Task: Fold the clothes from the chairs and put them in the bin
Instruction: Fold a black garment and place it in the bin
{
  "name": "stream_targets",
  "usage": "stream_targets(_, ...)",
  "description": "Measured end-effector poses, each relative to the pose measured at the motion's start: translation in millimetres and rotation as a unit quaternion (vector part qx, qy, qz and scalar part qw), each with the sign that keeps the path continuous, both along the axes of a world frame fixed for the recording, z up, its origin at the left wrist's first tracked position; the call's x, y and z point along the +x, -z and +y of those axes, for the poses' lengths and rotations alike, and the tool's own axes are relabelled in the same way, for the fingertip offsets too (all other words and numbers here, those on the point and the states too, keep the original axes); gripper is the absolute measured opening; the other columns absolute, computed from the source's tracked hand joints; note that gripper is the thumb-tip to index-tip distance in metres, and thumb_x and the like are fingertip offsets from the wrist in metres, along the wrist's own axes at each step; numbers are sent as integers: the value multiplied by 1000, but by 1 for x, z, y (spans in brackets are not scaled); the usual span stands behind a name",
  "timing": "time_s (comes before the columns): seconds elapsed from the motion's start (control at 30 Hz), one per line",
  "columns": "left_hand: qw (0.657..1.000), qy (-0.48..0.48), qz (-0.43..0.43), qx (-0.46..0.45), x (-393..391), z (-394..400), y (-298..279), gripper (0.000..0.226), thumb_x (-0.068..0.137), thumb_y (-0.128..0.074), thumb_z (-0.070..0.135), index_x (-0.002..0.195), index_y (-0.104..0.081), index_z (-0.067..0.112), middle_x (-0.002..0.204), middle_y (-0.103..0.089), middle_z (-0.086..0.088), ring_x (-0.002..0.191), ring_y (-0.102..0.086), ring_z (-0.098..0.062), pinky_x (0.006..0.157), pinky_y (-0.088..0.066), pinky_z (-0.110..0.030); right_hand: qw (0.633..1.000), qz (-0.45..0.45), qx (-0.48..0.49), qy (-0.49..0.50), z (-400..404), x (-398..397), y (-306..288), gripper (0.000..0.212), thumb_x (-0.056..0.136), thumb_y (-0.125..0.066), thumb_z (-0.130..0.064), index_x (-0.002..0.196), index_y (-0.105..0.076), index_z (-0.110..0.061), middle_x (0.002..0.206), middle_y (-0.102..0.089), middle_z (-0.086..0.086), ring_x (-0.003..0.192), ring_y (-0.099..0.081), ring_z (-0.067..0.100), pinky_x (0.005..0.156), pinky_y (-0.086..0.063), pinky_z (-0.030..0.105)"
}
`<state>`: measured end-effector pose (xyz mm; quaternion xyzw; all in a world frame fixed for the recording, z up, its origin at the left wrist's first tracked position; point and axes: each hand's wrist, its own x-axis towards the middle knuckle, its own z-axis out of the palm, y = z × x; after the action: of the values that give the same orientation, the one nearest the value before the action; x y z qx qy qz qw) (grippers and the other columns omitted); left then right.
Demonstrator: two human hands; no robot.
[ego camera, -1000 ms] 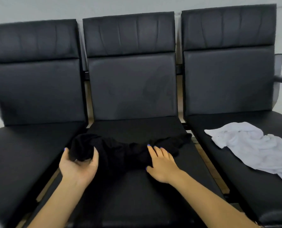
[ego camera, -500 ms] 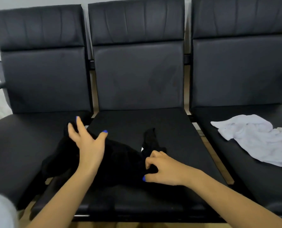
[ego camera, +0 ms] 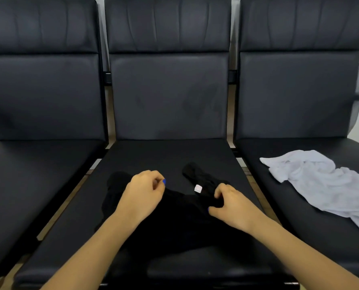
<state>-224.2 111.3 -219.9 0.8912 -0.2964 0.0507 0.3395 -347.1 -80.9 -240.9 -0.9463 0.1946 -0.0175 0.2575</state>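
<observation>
On the middle chair seat (ego camera: 170,155), right in front of me, lies the black garment (ego camera: 174,218). It is bunched up and spread across the front half of the seat. One narrow end of it sticks out toward the back of the seat. A small white tag (ego camera: 198,188) shows on the cloth, just beside my right hand.

My right hand (ego camera: 233,204) sits on the right part of the black garment. Its fingers are curled, and they pinch a fold of the cloth between thumb and fingers. My left hand (ego camera: 142,195) is over the left part of the garment. Its fingers are curled in too, with the thumb tip close to the fingertips. I cannot tell if this grip has any cloth in it or is just closed over the top. The nails have blue polish.

On the chair seat to my right (ego camera: 300,216) lies a white garment (ego camera: 325,183). It is rumpled and flat, well apart from the black one. It runs off toward the right edge of the view. The chair seat to my left (ego camera: 27,174) is black like the others. All three chairs stand side by side with tall padded backs.
</observation>
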Motion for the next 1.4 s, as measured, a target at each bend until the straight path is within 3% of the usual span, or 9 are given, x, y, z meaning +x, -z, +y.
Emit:
stream_targets(0.1, 994, 98, -27, -30, -7, -15, 11, 13, 91, -62, 28, 102, -68, 23, 90, -57, 16, 90, -55, -4, 82, -42, -12, 997, -16, 79, -1, 4, 3, -2, 51, 86, -65, -23, 131, -42, -24, 116, -43, -8, 102, -52, 11, 74, -41, 15)
stream_targets(0.27, 973, 196, 108, 53, -14, -30, 28, 34, 93, -54, 48, 121, -61, 31, 110, -65, 13, 103, -59, 0, 93, -48, -21, 966, -78, 244, 46, 7, 10, 1, 37, 82, -62, 0, 110, -55, -23, 91, -55, -3, 76, -57, 7, 64, -46, 13)
stream_targets(0.4, 968, 141, 193, 81, -12, -29, 21, 34, 98, -44, 45, 93, -68, 21, 71, -61, 7, 60, -52, -5, 57, -41, -19, 847, -129, 508, 89, 0, 5, -2, 34, 78, -49, 15, 95, -72, -3, 89, -71, 16, 81, -68, 23, 74, -55, 31)
stream_targets(0.5, 940, 74, 327, 66, -14, -28, 10, 55, 99, -33, 55, 91, -71, 16, 96, -67, 2, 88, -59, -9, 81, -41, -21, 766, -158, 619, 75, 0, 2, -5, 38, 77, -44, 19, 102, -68, 2, 93, -69, 18, 83, -68, 22, 70, -55, 31)
stream_targets(0.73, 803, 50, 576, -143, -12, -27, 2, 76, 76, -48, 79, 121, -66, 20, 112, -71, -5, 100, -69, -20, 89, -53, -33, 828, -118, 546, -51, 22, 0, -14, 20, 76, -57, -8, 89, -72, -11, 89, -70, 6, 85, -66, 14, 74, -50, 22)
stream_targets(0.87, 783, 15, 564, -262, -16, -25, 4, 49, 92, -61, 32, 133, -54, 6, 107, -71, -14, 82, -71, -22, 64, -55, -29, 858, -114, 498, -53, 30, 5, -14, 15, 72, -60, -20, 80, -70, -12, 82, -70, 6, 82, -66, 14, 77, -50, 22)
stream_targets(1.03, 799, 104, 514, -294, -23, -20, -6, 24, 96, -52, 15, 115, -65, 9, 107, -72, -13, 97, -70, -24, 77, -55, -31, 874, -138, 464, 40, 28, 8, -24, 21, 93, -52, -14, 74, -60, -9, 69, -67, 10, 66, -63, 18, 66, -48, 27)
stream_targets(1.13, 784, 147, 525, -297, -29, -17, -15, 23, 93, -53, 11, 112, -67, 10, 107, -72, -12, 96, -70, -24, 74, -56, -30, 861, -204, 450, 119, 19, 10, -26, 21, 94, -50, -16, 78, -60, -8, 72, -60, 9, 62, -57, 16, 55, -46, 26)
stream_targets(1.4, 805, 247, 491, -222, -36, -15, -20, 29, 75, -64, 16, 101, -72, 8, 103, -71, -13, 95, -69, -23, 76, -53, -27, 705, -81, 703, 48, 15, 3, -35, 52, 91, -45, -49, 122, -65, -12, 122, -66, 9, 117, -60, 26, 103, -43, 41)
